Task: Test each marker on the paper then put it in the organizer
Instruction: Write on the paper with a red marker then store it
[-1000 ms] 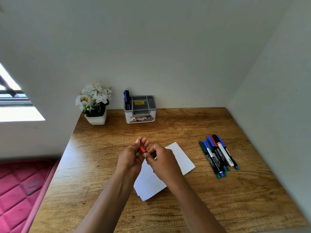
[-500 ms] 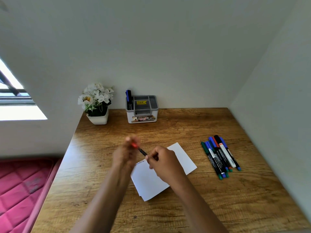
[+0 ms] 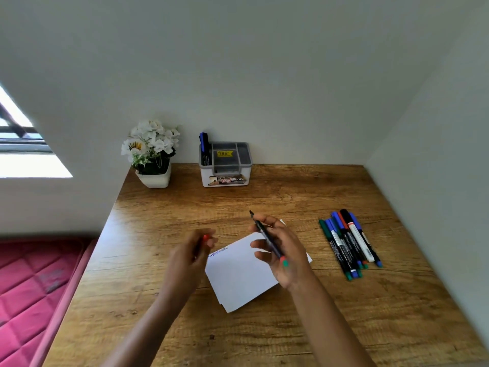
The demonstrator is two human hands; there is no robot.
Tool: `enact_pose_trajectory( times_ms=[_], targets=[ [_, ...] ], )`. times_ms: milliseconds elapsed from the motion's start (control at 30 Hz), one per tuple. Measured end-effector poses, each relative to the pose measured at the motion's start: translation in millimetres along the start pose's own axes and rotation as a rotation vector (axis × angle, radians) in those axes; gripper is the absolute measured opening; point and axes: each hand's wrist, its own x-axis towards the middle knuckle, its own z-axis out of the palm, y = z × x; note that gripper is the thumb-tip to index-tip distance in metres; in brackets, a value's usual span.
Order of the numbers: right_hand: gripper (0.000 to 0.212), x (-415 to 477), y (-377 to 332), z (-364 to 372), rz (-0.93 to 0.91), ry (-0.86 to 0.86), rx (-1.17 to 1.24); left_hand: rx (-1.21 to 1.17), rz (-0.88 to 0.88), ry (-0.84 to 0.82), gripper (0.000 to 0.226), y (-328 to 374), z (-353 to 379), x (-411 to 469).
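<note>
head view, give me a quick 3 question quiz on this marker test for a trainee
1. True or false: the marker in the right hand is uncapped.
2. What does the left hand hold?
A. the red cap
B. the paper
C. nothing
3. Fill in: the loose markers lie on the table to the ____ of the paper.

Key
1. True: its bare tip points away from the person, above the paper.
2. A
3. right

Note: the organizer by the flower pot already holds a blue marker, and the paper already carries a scribble.
</note>
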Motion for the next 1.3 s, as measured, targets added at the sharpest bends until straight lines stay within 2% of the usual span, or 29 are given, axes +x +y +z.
enact_pose_trajectory(
  times_ms=[33,100,200,267,467,600,1067,1300],
  targets=[
    [0.026,1.9,1.8,-2.9,-0.001,-0.001,0.040,0.190,0.131,-0.041,0.016,-6.1,0.9,-6.8],
    [0.020,7.3,10.4,-8.5,-0.035,0.026,-0.051,0.444,0.296,-0.162,0.024,-19.1,4.8,-16.0],
    [0.006,16.6,25.9,-12.7,-0.129,0.086,-0.371,0.621,0.453,-0.240,0.037,-27.7,15.8,-25.6],
    [0.011,23.4,34.6,-12.5,-0.181,0.096,-0.506,0.675,0.521,-0.242,0.040,-32.0,22.5,-28.8],
    [0.007,42.4,47.1,-8.0,-0.172,-0.009,-0.709,0.718,0.514,-0.242,0.044,-39.1,28.0,-30.2],
    [0.005,50.5,57.1,-14.1,-0.275,-0.044,-0.927,0.705,0.490,-0.244,0.045,-39.1,28.8,-30.0],
    [0.009,58.3,66.4,-18.3,-0.281,-0.036,-0.905,0.715,0.426,-0.245,0.046,-38.2,29.1,-31.9],
    [0.004,59.4,68.6,-17.7,-0.296,-0.032,-0.948,0.716,0.408,-0.224,0.046,-37.9,29.7,-32.4]
  ],
)
